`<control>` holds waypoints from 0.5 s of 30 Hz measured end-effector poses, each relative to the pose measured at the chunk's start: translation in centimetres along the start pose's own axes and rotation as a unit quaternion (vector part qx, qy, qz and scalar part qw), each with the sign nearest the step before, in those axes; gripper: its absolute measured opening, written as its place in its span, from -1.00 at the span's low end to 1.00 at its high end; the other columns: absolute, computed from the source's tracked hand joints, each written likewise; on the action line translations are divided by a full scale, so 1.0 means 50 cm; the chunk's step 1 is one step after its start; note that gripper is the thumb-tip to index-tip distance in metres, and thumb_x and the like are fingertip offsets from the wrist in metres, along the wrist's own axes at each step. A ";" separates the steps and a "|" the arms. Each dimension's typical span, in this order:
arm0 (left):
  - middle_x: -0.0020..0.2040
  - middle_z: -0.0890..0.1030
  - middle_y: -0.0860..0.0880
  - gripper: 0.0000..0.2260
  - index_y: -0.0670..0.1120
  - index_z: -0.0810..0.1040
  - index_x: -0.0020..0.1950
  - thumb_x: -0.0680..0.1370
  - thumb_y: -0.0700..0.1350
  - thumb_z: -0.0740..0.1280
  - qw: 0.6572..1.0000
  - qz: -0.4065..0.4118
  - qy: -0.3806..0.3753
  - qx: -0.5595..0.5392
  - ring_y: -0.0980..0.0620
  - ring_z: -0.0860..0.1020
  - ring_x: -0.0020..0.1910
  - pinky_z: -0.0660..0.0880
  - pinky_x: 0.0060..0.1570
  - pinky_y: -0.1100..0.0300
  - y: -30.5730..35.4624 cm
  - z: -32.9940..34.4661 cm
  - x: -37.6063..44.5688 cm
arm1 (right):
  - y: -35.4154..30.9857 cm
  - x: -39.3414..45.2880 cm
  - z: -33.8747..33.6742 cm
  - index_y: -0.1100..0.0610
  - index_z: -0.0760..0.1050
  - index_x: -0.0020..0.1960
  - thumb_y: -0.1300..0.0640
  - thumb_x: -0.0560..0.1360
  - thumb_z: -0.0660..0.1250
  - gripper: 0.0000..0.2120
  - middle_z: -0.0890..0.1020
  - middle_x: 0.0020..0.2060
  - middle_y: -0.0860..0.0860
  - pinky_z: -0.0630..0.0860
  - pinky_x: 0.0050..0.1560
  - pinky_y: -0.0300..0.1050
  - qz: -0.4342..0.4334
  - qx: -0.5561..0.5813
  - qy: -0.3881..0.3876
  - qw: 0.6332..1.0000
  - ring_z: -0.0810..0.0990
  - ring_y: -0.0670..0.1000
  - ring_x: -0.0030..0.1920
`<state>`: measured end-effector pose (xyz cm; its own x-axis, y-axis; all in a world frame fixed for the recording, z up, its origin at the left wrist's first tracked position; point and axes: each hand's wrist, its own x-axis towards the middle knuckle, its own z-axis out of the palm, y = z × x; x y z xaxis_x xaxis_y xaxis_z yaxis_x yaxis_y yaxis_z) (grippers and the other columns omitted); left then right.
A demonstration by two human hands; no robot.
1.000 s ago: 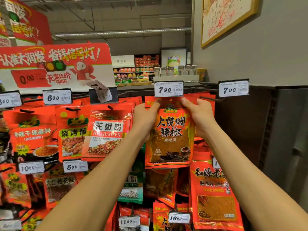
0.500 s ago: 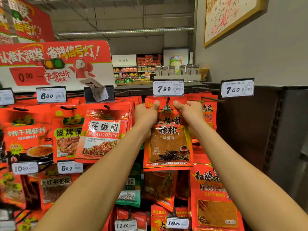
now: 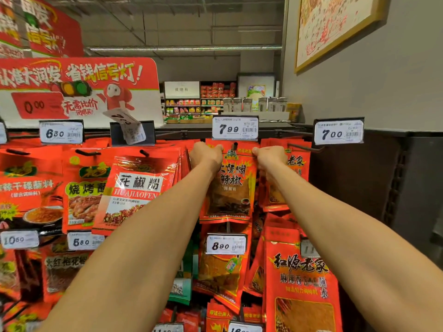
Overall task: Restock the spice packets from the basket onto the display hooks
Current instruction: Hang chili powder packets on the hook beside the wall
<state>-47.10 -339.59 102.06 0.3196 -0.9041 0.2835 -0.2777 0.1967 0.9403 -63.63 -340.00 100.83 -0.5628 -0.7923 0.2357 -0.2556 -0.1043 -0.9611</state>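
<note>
The display rack (image 3: 297, 134) fills the lower view, its dark top rail running side to side with red packets hanging in rows beneath it. Both bare forearms reach up and forward from the bottom edge toward the rail, converging near the rack's top edge, right of its middle.

The spice packet (image 3: 229, 188) hangs upright between the two hands, its long axis vertical, printed face toward the camera and top edge just under the 7.99 price tag (image 3: 235, 128). The dark tip of a display hook (image 3: 235, 146) shows through the packet's top middle, between the hands.

The left hand (image 3: 206, 156) is seen from the back, fingers curled, pinching the packet's upper left corner. The right hand (image 3: 269, 157) mirrors it, fingers curled and pinching the upper right corner; the fingertips of both are hidden behind the knuckles. The packet's body drops below and between the wrists, its lower edge level with the mid-forearms.

Just beside it on the right hangs another row of red packets under the 7.00 price tag (image 3: 339, 132), partly behind the right hand. To the left, a huajiaofen packet (image 3: 137, 195) hangs tilted. Below, an 8.90 price tag (image 3: 225, 245) sits just under the held packet's bottom edge.
</note>
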 end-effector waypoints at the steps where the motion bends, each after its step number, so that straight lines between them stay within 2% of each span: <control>1: 0.17 0.65 -0.16 -0.54 -0.20 0.51 0.34 0.55 0.03 0.46 1.000 0.009 -0.003 0.002 -0.17 0.65 0.09 0.61 0.13 -0.08 -0.001 -0.004 -0.006 | 0.008 -0.004 -0.010 0.11 0.71 0.02 -0.01 0.51 0.48 -0.79 0.74 0.01 0.12 0.66 0.10 0.12 -0.007 -0.008 0.007 1.000 0.69 0.12 -0.10; 4: 0.35 0.56 -0.14 -0.51 -0.16 0.41 0.50 0.61 -0.04 0.40 0.997 0.067 -0.016 0.031 -0.14 0.55 0.29 0.46 0.35 0.02 0.001 -0.029 -0.037 | 0.027 -0.026 -0.040 0.07 0.70 -0.07 0.03 0.55 0.42 -0.87 0.75 -0.10 0.07 0.67 0.01 0.10 -0.035 -0.006 0.033 0.999 0.72 0.10 -0.12; 5: 0.38 0.55 -0.12 -0.51 -0.14 0.40 0.51 0.62 -0.06 0.38 0.995 0.092 -0.020 0.039 -0.11 0.53 0.32 0.43 0.37 0.03 0.000 -0.042 -0.053 | 0.030 -0.039 -0.050 0.08 0.67 -0.10 0.06 0.56 0.40 -0.87 0.75 -0.15 0.07 0.67 -0.09 0.05 -0.036 0.015 0.031 0.999 0.71 0.08 -0.18; 6: 0.40 0.54 -0.09 -0.53 -0.11 0.40 0.52 0.62 -0.07 0.37 0.992 0.115 -0.025 0.042 -0.07 0.54 0.32 0.43 0.37 0.03 -0.003 -0.058 -0.070 | 0.033 -0.055 -0.060 0.10 0.65 -0.10 0.10 0.57 0.37 -0.87 0.74 -0.22 0.07 0.63 -0.25 -0.03 -0.033 0.041 0.022 0.998 0.68 0.05 -0.28; 8: 0.38 0.56 -0.03 -0.59 -0.07 0.48 0.47 0.63 -0.08 0.35 0.986 0.161 -0.035 0.040 0.07 0.59 0.16 0.46 0.27 0.11 -0.010 -0.096 -0.108 | 0.033 -0.100 -0.080 0.17 0.62 -0.02 0.17 0.58 0.34 -0.90 0.69 -0.38 0.04 0.50 -0.46 -0.18 -0.026 0.082 -0.015 0.996 0.59 0.01 -0.46; 10: 0.22 0.66 0.01 -0.71 -0.05 0.61 0.33 0.61 -0.07 0.35 0.979 0.197 -0.051 0.019 0.11 0.62 0.04 0.50 0.15 0.16 -0.025 -0.143 -0.145 | 0.032 -0.158 -0.098 0.18 0.59 -0.01 0.21 0.57 0.33 -0.92 0.65 -0.44 0.03 0.44 -0.52 -0.25 -0.024 0.106 -0.059 0.992 0.55 -0.01 -0.52; 13: -0.12 0.72 0.05 -0.88 0.00 0.70 0.02 0.62 -0.12 0.35 0.969 0.187 -0.149 -0.064 0.06 0.69 -0.14 0.63 -0.08 0.13 -0.064 -0.226 -0.201 | 0.028 -0.259 -0.116 0.19 0.59 -0.09 0.23 0.56 0.33 -0.92 0.64 -0.41 0.07 0.45 -0.51 -0.24 -0.026 0.131 -0.098 0.986 0.55 0.00 -0.51; 15: -0.19 0.73 -0.03 -0.81 0.03 0.69 -0.12 0.63 -0.15 0.34 0.961 0.147 -0.204 -0.112 0.04 0.69 -0.26 0.62 -0.25 0.22 -0.108 -0.286 -0.240 | 0.032 -0.332 -0.123 0.19 0.60 -0.11 0.24 0.55 0.33 -0.90 0.64 -0.41 0.07 0.47 -0.48 -0.23 -0.034 0.138 -0.111 0.984 0.57 0.01 -0.49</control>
<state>-36.49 -324.39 96.30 -0.1366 -0.8614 0.4892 -0.0850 0.5022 0.8606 -59.53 -323.33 96.28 -0.3575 -0.8867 0.2931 -0.0463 -0.2966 -0.9539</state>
